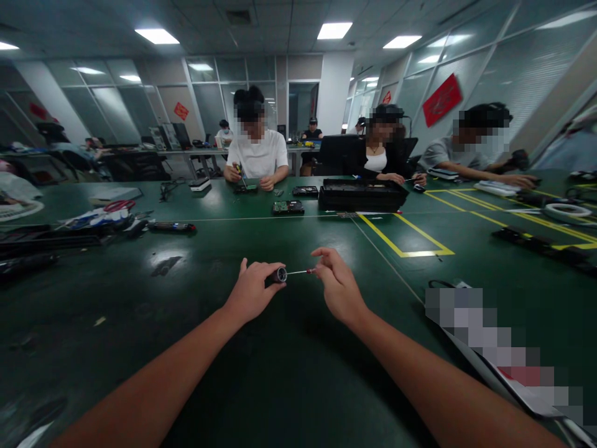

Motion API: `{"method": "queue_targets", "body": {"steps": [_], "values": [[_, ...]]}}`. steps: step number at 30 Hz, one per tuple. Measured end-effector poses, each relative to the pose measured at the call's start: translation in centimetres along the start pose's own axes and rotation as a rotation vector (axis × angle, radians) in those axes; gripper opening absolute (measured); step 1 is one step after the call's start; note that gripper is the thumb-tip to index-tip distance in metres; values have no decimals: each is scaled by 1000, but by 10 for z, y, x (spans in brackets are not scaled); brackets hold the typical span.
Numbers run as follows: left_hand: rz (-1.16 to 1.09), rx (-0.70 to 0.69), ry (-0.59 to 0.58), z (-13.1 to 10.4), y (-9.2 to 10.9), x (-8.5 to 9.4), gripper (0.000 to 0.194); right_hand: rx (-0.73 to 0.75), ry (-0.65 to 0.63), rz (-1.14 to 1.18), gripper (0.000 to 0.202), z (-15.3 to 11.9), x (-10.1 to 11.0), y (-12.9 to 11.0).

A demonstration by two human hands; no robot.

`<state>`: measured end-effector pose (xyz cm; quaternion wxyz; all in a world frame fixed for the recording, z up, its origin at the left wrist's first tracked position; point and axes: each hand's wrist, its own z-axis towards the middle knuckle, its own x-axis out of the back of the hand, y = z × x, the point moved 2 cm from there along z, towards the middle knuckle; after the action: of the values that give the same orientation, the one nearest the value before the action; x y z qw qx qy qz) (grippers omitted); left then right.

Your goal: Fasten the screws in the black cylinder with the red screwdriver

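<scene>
My left hand (254,287) is closed around a small dark cylindrical part (280,274), whose round open end with a pale rim faces me. In my right hand (339,283) is a small screwdriver (302,272) with a thin metal shaft and a reddish handle end, pinched between thumb and fingers. The shaft points left, and its tip reaches the side of the cylindrical part; whether it sits in a screw I cannot tell. Both hands are above the green table (261,386), and most of the screwdriver's handle is hidden by my right fingers.
Ahead lie a green circuit board (288,207) and a long black housing (362,195). A dark-handled tool (171,228) and piled tools (105,214) are at left. Yellow tape (380,235) marks the right side. Several people sit across the table, including a person in a white shirt (259,155).
</scene>
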<state>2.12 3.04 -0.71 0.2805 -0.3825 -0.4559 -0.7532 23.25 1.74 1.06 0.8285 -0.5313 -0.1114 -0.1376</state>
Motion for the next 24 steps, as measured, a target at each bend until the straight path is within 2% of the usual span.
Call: {"method": "queue_targets", "body": {"steps": [6,11,14,16,19,24], "values": [[25,16,18,1,-3,1,35,-81,-41,-7,23,-2,-2,0],[44,3,18,2,1,4,35,-142,56,310,21,4,-8,6],[79,-76,18,2,5,6,36,-359,143,625,28,11,-10,22],[112,-94,-3,3,5,5,34,-453,274,658,28,15,-7,32],[134,-66,-47,3,1,1,33,-419,361,575,27,17,-4,36],[132,-59,-37,3,-1,0,33,-248,249,464,31,13,-5,24]]}}
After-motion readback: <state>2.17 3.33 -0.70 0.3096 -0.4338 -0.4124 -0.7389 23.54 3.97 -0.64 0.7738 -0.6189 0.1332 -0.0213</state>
